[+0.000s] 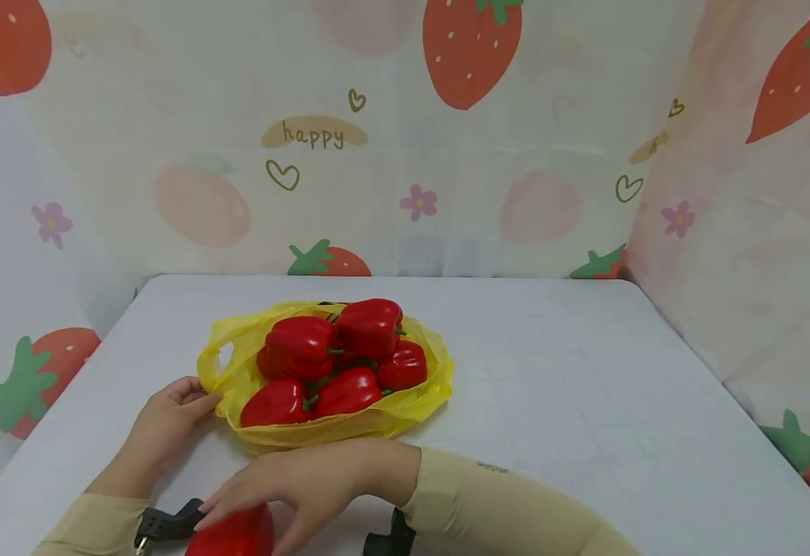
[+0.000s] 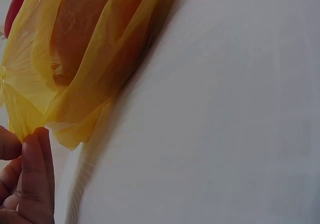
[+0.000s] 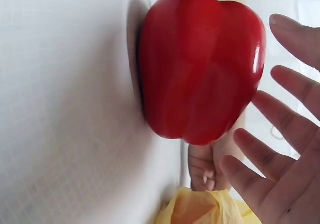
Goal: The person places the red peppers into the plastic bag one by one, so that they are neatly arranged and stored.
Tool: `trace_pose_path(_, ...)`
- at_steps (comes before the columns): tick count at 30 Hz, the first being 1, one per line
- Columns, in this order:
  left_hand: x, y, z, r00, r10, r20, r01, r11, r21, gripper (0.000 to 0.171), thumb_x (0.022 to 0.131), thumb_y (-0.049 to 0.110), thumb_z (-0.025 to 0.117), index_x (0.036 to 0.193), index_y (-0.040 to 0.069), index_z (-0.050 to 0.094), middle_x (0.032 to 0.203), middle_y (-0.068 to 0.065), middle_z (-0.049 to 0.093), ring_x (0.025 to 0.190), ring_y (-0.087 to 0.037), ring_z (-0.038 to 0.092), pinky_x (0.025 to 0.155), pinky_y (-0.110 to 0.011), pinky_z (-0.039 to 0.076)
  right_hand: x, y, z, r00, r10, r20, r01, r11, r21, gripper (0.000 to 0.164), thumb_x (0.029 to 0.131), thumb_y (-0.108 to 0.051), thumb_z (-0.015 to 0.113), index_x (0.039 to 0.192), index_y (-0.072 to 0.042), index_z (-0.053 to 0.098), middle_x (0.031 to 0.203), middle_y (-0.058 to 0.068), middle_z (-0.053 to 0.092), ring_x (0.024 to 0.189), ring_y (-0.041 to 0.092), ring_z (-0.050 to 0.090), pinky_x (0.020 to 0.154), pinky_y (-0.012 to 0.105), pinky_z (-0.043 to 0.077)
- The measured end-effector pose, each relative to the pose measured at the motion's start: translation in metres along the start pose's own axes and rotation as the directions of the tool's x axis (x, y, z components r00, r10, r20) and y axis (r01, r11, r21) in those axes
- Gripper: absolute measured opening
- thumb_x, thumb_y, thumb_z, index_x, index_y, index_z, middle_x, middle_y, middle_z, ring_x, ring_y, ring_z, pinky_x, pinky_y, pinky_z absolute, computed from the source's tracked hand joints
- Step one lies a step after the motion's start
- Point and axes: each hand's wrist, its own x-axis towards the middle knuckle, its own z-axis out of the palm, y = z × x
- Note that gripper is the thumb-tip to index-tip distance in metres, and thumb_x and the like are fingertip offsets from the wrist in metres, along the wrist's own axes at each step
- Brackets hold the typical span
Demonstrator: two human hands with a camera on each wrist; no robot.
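Observation:
A yellow plastic bag point(image 1: 279, 439) lies open on the table with several red bell peppers point(image 1: 300, 345) inside. My left hand point(image 1: 166, 423) pinches the bag's left edge by the handle; the left wrist view shows the plastic gathered between thumb and fingertips point(image 2: 34, 156). One loose red bell pepper point(image 3: 200, 68) rests on the tabletop in front of the bag, partly cut off at the bottom of the head view. Over it my right hand point(image 1: 314, 480) is spread, fingers extended and apart. Whether a fingertip touches the pepper, I cannot tell.
The white table point(image 1: 550, 386) stretches to the right of the bag and behind it. A strawberry-print cloth point(image 1: 474, 147) hangs along the back and sides. Black wrist straps point(image 1: 168, 523) sit on both forearms.

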Motion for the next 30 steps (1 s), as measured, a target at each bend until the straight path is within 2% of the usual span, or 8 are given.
trace_pose_path(6, -0.001, 0.001, 0.0, 1.0, 0.004, 0.001, -0.004, 1.0, -0.007, 0.053, 0.089, 0.039, 0.056, 0.122, -0.001, 0.046, 0.115, -0.015, 0.061, 0.084, 0.0, 0.057, 0.074, -0.015, 0.05, 0.007, 0.005, 0.005, 1.0, -0.005, 0.012, 0.006, 1.0, -0.028, 0.062, 0.079, -0.016, 0.071, 0.134, -0.012, 0.042, 0.132, -0.004, 0.045, 0.11, -0.016, 0.029, 0.088, 0.004, 0.034)
trace_pose_path(9, -0.002, 0.002, 0.0, 1.0, 0.004, 0.007, -0.003, 1.0, -0.016, 0.053, 0.089, 0.038, 0.057, 0.122, -0.002, 0.046, 0.114, -0.014, 0.061, 0.083, 0.001, 0.057, 0.074, -0.015, 0.05, 0.009, 0.005, 0.006, 1.0, 0.028, 0.007, -0.028, 0.998, -0.058, 0.061, 0.079, -0.017, 0.071, 0.133, -0.014, 0.043, 0.129, -0.006, 0.046, 0.108, -0.016, 0.03, 0.087, 0.003, 0.034)
trace_pose_path(19, -0.004, 0.004, 0.001, 1.0, -0.009, 0.006, 0.009, 1.0, 0.026, 0.055, 0.089, 0.042, 0.055, 0.123, 0.0, 0.046, 0.121, -0.018, 0.057, 0.089, -0.004, 0.057, 0.077, -0.018, 0.051, 0.02, 0.011, 0.006, 0.998, 0.057, -0.019, -0.059, 0.983, -0.172, 0.063, 0.078, -0.024, 0.072, 0.134, -0.017, 0.045, 0.123, -0.009, 0.049, 0.105, -0.012, 0.033, 0.087, 0.001, 0.028)
trace_pose_path(23, -0.004, 0.004, 0.001, 1.0, -0.005, 0.006, 0.005, 1.0, 0.025, 0.054, 0.089, 0.041, 0.055, 0.123, 0.0, 0.046, 0.12, -0.018, 0.057, 0.088, -0.003, 0.057, 0.076, -0.017, 0.05, 0.025, 0.015, 0.008, 0.994, 0.109, -0.011, -0.109, 0.983, -0.145, 0.064, 0.077, -0.023, 0.073, 0.135, -0.019, 0.044, 0.118, -0.012, 0.048, 0.101, -0.012, 0.035, 0.084, 0.001, 0.031)
trace_pose_path(30, -0.003, 0.001, 0.002, 1.0, 0.006, 0.008, -0.006, 1.0, -0.004, 0.053, 0.089, 0.038, 0.056, 0.123, -0.001, 0.046, 0.12, -0.018, 0.057, 0.085, 0.002, 0.056, 0.075, -0.015, 0.05, 0.032, 0.024, 0.014, 0.985, 0.168, 0.037, -0.165, 0.984, -0.059, 0.068, 0.077, -0.019, 0.073, 0.136, -0.021, 0.04, 0.119, -0.016, 0.048, 0.1, -0.012, 0.038, 0.083, 0.003, 0.033)
